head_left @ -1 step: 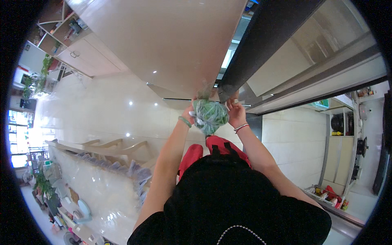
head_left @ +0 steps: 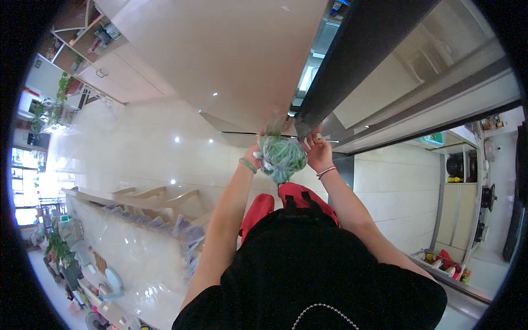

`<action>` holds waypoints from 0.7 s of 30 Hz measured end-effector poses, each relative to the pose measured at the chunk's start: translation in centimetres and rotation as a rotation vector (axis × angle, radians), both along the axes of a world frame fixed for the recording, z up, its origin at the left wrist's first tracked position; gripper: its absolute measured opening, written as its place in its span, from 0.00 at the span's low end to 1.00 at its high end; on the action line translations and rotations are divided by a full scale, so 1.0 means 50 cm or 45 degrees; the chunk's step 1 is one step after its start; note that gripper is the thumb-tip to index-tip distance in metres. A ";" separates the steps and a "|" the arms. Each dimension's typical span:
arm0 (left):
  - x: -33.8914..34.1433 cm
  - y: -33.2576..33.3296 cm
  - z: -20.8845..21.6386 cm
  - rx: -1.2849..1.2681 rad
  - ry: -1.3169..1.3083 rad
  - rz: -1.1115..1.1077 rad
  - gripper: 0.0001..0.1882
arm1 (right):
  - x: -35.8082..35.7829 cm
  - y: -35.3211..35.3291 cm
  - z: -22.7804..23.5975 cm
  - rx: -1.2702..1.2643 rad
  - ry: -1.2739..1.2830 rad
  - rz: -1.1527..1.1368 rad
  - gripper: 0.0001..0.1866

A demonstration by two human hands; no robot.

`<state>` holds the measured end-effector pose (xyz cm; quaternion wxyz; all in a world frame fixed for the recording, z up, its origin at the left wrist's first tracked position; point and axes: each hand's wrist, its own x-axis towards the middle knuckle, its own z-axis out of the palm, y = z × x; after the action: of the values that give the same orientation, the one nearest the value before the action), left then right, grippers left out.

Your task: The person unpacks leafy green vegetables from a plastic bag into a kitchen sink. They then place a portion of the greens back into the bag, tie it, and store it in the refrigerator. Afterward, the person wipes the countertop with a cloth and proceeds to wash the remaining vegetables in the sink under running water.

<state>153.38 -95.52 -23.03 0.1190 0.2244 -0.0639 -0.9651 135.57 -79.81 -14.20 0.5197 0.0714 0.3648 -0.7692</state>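
Note:
A clear plastic bag of green leafy vegetables (head_left: 281, 155) hangs in front of my legs. My left hand (head_left: 253, 155) is closed on the bag's left side, with the fingers partly hidden behind it. On the bag's right, my right hand (head_left: 318, 154) has its fingers apart, their tips close to the lower end of a dark refrigerator panel (head_left: 352, 71). Whether they touch the panel I cannot tell. Beside that panel, a large pale refrigerator door (head_left: 220, 49) stands ajar, and lit shelves (head_left: 309, 77) show through the gap.
To the left is a table with a glossy clear cover (head_left: 137, 253), with pale chairs (head_left: 165, 199) along its far side. A low cabinet (head_left: 126, 74) stands at far left. Sliding glass panels (head_left: 418, 93) and a kitchen counter (head_left: 456, 214) are on the right.
The bag has shifted very slightly left. Both hands stay in nearly the same places, and the door gap looks a little wider.

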 end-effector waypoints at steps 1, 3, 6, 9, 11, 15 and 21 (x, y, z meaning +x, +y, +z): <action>0.035 0.000 -0.003 0.001 0.011 -0.009 0.21 | 0.007 0.012 0.005 0.047 -0.169 0.070 0.16; 0.041 0.039 0.070 -0.271 -0.033 -0.043 0.26 | 0.002 0.059 -0.003 0.059 -0.210 -0.019 0.16; 0.115 0.050 0.105 -0.372 -0.263 -0.071 0.27 | 0.032 0.091 0.010 0.057 -0.222 -0.063 0.12; 0.180 0.090 0.122 -0.378 -0.109 0.010 0.40 | 0.036 0.163 -0.018 0.041 -0.218 -0.143 0.15; 0.225 0.112 0.129 -0.515 -0.061 0.049 0.46 | 0.052 0.200 -0.026 0.111 -0.164 -0.218 0.15; 0.290 0.113 0.135 -0.584 -0.006 0.065 0.50 | 0.082 0.263 0.002 0.226 -0.041 -0.338 0.16; 0.332 0.150 0.174 -0.559 -0.100 0.093 0.47 | 0.059 0.366 -0.027 0.277 -0.012 -0.632 0.19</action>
<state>169.96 -88.03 -14.32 0.1971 0.2328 -0.2690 -0.9136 138.51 -61.53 -15.52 0.3062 0.2176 0.4144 -0.8290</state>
